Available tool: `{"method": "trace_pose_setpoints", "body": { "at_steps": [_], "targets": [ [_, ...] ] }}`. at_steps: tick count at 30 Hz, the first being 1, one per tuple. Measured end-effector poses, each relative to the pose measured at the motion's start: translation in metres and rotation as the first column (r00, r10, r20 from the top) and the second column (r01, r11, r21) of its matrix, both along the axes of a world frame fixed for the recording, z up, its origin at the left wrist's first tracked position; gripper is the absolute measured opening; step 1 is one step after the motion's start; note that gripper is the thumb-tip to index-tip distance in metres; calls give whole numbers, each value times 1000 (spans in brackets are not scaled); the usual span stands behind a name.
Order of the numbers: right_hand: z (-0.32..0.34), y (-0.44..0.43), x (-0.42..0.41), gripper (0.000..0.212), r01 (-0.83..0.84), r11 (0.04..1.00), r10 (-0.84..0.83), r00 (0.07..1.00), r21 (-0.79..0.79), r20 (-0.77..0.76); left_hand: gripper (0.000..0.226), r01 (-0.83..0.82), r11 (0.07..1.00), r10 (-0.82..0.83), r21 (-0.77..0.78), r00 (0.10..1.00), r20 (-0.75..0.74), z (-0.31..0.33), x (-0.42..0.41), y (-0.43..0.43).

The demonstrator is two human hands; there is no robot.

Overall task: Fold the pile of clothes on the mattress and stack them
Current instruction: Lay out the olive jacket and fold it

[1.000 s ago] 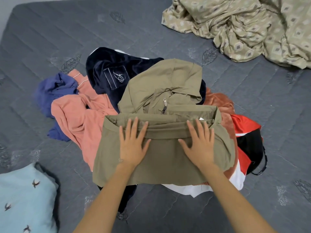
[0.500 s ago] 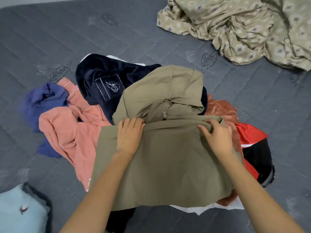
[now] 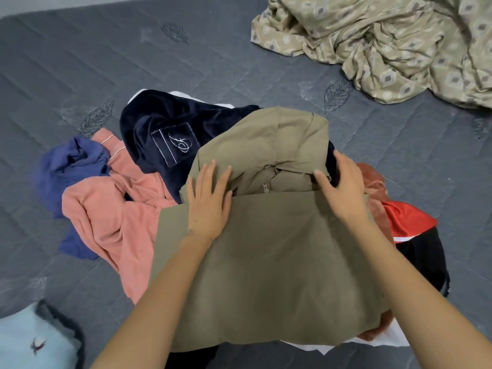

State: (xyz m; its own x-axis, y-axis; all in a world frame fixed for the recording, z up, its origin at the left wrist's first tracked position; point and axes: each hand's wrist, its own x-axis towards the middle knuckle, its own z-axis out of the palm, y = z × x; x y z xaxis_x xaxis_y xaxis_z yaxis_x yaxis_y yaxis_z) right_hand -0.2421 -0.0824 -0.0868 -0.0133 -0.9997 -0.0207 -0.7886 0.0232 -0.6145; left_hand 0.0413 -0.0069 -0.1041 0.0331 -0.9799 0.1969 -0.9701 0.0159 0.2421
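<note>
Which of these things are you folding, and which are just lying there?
For folding: khaki zip jacket with left hand and right hand on it, navy velvet garment, salmon top, blue garment, red-and-black garment.
Just lying about: crumpled patterned sheet, light-blue bird-print pillow.

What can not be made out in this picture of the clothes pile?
Head view: the khaki garment hides much of the pile.
Head view: the lower left edge cuts off the light blue item.
Head view: whether the right hand pinches the garment's hood is unclear.
</note>
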Motion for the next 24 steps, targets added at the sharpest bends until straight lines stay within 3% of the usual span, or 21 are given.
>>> {"method": "trace_pose_setpoints", "body": {
  "at_steps": [5,8,10,12,13,15,20,24],
  "targets": [
    [18,-54,31,89,9,994,-7,1000,109,-26,42,-45,998,44,-39,999,-30,21,10,-69],
    [17,-76,37,94,101,960,-134,984,260,114,50,-133,986,142,103,985,-94,28,12,-105],
    [12,-86,35,85,202,927,-276,938,315,211,51,-170,967,202,192,966,-159,30,10,-119],
    [6,-92,34,57,266,903,-374,873,337,314,40,-214,953,261,215,938,-227,34,9,-124],
    [3,-92,34,43,276,903,-391,845,329,365,31,-224,951,281,214,916,-288,35,10,-124],
    [4,-87,34,33,263,928,-355,837,263,417,19,-194,964,257,183,857,-446,37,10,-118],
    [25,-37,26,17,96,990,-54,937,-107,344,7,-135,991,111,15,741,-662,46,11,-80],
    [45,16,18,5,71,996,-32,860,-57,509,8,-161,986,79,-40,668,-740,61,16,-47]
  ]
}}
